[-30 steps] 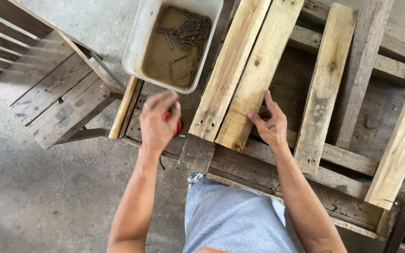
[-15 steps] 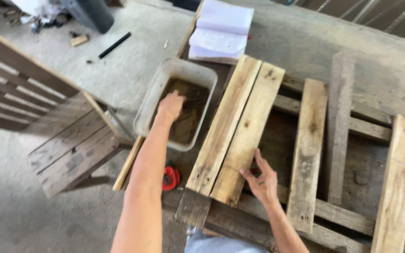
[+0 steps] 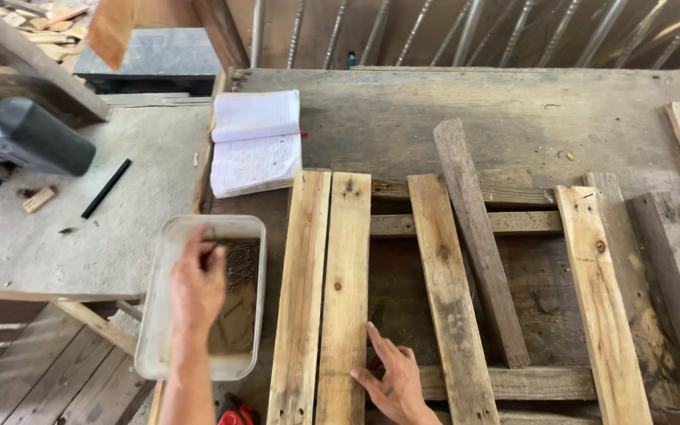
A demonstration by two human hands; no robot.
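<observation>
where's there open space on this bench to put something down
The widest bare patch is the grey worktop behind the pale wooden slats, right of the open lined notebook. The concrete slab between the black pencil and the clear plastic tray of nails is also free. The tray, where the left hand reaches, and the slats under the right hand are crowded.

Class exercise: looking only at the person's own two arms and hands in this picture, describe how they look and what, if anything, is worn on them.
Both are bare: the left hand and right hand have no gloves, and no rings, watch or sleeve show on the forearms in view. The fingers look dusty, with short nails.
</observation>
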